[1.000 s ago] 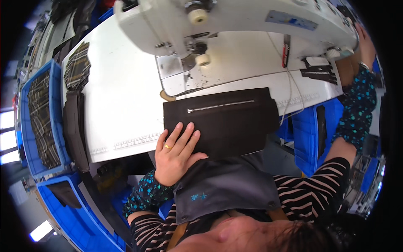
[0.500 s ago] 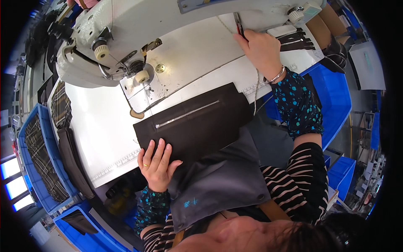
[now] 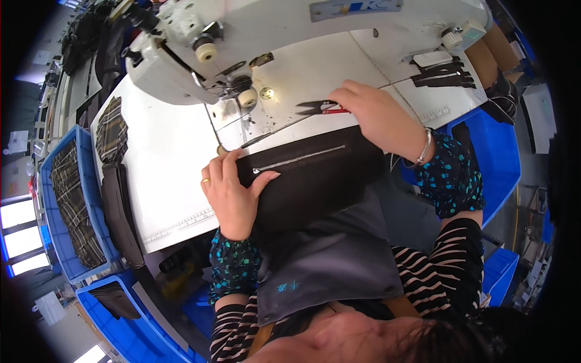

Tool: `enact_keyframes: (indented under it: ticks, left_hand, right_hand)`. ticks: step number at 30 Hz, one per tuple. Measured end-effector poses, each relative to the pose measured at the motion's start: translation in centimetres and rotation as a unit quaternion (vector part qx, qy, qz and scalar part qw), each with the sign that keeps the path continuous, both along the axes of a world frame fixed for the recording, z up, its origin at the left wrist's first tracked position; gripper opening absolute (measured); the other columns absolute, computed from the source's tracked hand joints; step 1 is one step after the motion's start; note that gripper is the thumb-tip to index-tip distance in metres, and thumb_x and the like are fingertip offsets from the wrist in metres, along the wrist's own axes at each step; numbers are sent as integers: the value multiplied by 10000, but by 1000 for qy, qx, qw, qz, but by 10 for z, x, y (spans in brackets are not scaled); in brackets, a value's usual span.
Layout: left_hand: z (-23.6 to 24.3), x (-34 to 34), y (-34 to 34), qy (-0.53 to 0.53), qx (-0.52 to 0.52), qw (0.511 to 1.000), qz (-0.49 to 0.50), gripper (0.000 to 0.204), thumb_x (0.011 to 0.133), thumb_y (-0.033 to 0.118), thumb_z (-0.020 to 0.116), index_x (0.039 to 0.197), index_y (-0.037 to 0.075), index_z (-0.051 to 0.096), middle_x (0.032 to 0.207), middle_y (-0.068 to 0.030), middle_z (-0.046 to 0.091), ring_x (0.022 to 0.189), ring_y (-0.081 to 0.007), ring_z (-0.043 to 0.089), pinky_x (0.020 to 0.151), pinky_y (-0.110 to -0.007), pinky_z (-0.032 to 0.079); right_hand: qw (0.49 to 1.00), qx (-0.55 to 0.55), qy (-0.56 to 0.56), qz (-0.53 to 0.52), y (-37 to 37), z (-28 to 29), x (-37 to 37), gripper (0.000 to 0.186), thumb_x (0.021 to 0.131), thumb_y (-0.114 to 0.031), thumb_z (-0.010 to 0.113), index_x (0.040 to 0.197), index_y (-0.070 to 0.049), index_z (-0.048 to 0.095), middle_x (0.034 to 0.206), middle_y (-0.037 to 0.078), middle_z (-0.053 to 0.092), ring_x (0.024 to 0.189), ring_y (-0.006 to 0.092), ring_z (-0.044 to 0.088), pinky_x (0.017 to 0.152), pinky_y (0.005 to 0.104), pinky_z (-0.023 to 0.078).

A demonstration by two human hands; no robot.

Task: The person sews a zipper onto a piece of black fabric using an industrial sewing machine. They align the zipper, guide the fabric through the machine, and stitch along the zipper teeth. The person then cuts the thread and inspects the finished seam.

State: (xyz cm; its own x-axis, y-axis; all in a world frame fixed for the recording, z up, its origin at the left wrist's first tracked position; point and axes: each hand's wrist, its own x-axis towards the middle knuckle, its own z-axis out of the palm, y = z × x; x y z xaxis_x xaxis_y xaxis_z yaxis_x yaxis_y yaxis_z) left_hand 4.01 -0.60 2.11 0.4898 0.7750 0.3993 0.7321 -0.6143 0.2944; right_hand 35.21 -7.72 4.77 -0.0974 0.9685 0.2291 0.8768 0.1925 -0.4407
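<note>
A dark brown fabric panel [image 3: 315,187] with a silver zipper [image 3: 302,158] set in it lies across the front edge of the white sewing table and my lap. My left hand [image 3: 233,193] grips its left end, the thumb on top beside the zipper's end and the fingers bent at the upper corner. In my right hand [image 3: 387,118] is a pair of red-handled thread snips [image 3: 321,108], held above the panel's upper right part. Their dark blades point left toward the needle area.
The sewing machine head [image 3: 181,66] stands over the table's far left. Several black zippers [image 3: 445,75] lie at the far right. Blue bins flank me, one with plaid pieces [image 3: 75,206] at left, another bin [image 3: 499,154] at right. A chain-like cord [image 3: 369,57] runs across the table.
My right hand has brought the snips from the back of the table toward the panel. My left hand has shifted from lying flat on the panel up to its left corner.
</note>
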Motion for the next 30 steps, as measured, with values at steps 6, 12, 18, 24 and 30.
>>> enact_keyframes:
  ticks: [6, 12, 18, 24, 30]
  left_hand:
    - [-10, -6, -1, -18, -11, 1000, -9, 477, 713, 434, 938, 857, 65, 673, 847, -46, 615, 832, -281, 554, 793, -407, 438]
    - [-8, -8, -2, -29, -11, 999, -21, 460, 727, 408, 938, 807, 68, 640, 788, -58, 597, 778, -292, 546, 753, -409, 421]
    - [-9, -8, -2, -39, -6, 999, -31, 460, 717, 402, 941, 794, 71, 632, 770, -54, 588, 756, -289, 543, 745, -409, 420]
    - [-10, -10, -1, -68, 8, 997, -45, 452, 688, 362, 958, 778, 78, 619, 744, -44, 561, 727, -281, 528, 714, -405, 418]
    - [-8, -12, -5, -79, 30, 994, -68, 431, 662, 329, 971, 762, 92, 625, 733, -28, 543, 717, -261, 522, 700, -397, 417]
  right_hand:
    - [996, -8, -76, 46, 43, -15, -51, 112, 958, -76, 579, 1039, 0, 597, 879, 163, 673, 833, 371, 676, 761, 479, 544]
    - [987, 46, -135, 73, 58, -8, -68, 110, 952, -157, 636, 936, -49, 628, 783, 113, 656, 779, 315, 690, 651, 444, 524]
    - [965, 157, -149, 148, 70, -25, -78, 103, 860, -180, 705, 910, -107, 651, 763, 60, 638, 755, 246, 691, 627, 399, 528]
    - [974, 137, -107, 147, 68, -24, -79, 151, 886, -227, 744, 916, -123, 638, 788, 35, 626, 745, 239, 666, 645, 391, 514]
    - [982, 98, -80, 141, 70, -21, -93, 219, 932, -310, 746, 925, -130, 622, 776, 28, 638, 742, 260, 673, 650, 423, 505]
